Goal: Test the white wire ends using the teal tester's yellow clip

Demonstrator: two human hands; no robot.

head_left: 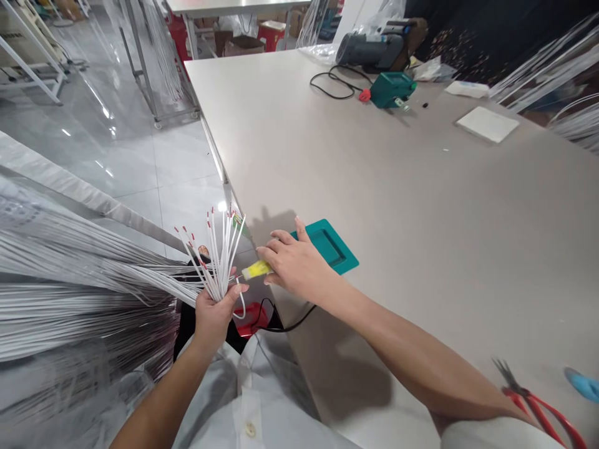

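Observation:
My left hand (216, 315) is closed around a bundle of white wires (219, 274), most with red tips, fanned out upward just off the table's left edge. One wire loops down beside the thumb. My right hand (299, 265) pinches a small yellow tool (256, 269) with a short, thin tip pointing at the bundle; its exact kind is not clear. Behind the right hand lies a teal tray (349, 260) on the table, partly covered by the fingers.
Long white wires (93, 268) hang in a mass at the left. A black cable (294, 325) crosses the table edge above a red object (253, 319). Red-handled pliers (533, 399) lie front right. A green device (390, 89) and a grey motor (369, 51) stand far back.

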